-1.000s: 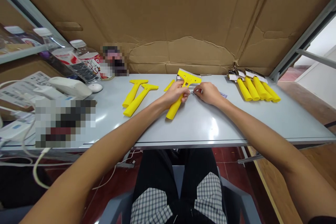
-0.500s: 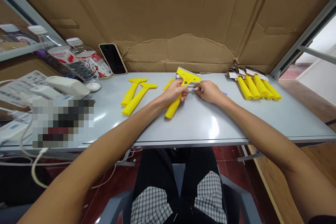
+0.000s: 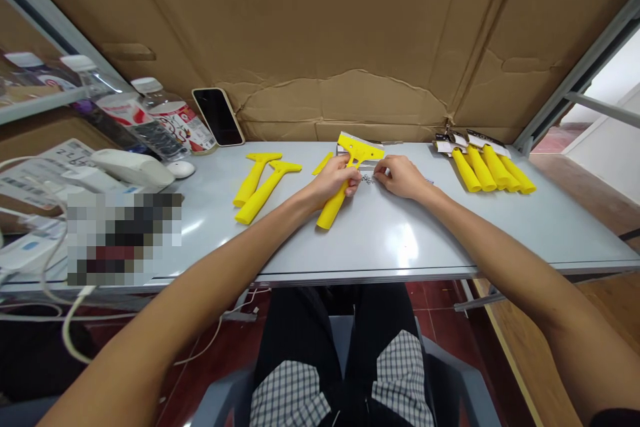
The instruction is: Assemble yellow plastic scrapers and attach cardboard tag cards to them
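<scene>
Near the middle of the grey table, my left hand is wrapped round a yellow scraper, its wide head tilted up and its handle pointing toward me. My right hand rests just to the right, fingertips pressed together beside a small pile of metal screws; whether they pinch anything is too small to tell. A small yellow strip lies behind my left hand. Two yellow scraper handles lie to the left. Several yellow handles with dark-and-white card packaging lie at the right.
A phone leans on the cardboard at the back left. Bottles, a white mouse, a white device and cables crowd the left side. The table's front edge runs above my lap. Metal frame posts stand at both sides.
The view has shifted slightly. My left hand still holds the scraper, and my right hand stays by the screws with its fingers a little lower.
</scene>
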A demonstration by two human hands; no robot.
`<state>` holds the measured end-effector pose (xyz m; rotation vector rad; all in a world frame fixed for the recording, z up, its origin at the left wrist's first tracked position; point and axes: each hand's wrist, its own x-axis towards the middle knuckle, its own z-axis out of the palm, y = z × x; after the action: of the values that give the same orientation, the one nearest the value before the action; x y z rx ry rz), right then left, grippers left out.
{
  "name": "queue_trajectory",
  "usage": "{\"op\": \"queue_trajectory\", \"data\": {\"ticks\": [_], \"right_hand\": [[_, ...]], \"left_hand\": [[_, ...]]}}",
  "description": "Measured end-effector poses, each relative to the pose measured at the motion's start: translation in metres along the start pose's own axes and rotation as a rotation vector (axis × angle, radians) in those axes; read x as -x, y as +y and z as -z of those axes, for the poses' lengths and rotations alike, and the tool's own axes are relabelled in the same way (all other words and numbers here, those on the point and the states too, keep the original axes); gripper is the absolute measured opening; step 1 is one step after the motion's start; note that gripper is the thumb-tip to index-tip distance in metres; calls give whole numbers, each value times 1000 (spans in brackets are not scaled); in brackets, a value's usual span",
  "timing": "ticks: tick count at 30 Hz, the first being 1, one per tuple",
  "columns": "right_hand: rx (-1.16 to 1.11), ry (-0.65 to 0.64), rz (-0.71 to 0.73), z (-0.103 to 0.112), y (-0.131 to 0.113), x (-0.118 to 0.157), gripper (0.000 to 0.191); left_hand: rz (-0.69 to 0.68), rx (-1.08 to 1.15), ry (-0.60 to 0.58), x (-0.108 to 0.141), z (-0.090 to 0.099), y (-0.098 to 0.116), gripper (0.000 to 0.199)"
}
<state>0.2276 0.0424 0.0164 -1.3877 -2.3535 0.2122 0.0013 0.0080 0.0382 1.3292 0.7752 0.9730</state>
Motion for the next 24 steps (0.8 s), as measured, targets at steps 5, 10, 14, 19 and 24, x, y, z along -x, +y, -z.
{"op": "queue_trajectory", "data": {"ticks": [5, 10, 14, 19, 24], "right_hand": [[-67, 80, 16, 3, 7, -1, 22], [-134, 232, 55, 9, 12, 0, 20], [-141, 420, 164, 12, 12, 1, 16], [-104, 435, 268, 15, 10, 2, 15], [-100, 411, 305, 15, 9, 3, 14]], "left_hand": [[-17, 42, -12, 4, -2, 6, 33], [-21, 35, -17, 2, 0, 4, 34], [-10, 12, -9, 0, 1, 1, 31], [-8, 16, 9, 0, 2, 1, 30], [-6, 13, 22, 2, 2, 4, 29]]}}
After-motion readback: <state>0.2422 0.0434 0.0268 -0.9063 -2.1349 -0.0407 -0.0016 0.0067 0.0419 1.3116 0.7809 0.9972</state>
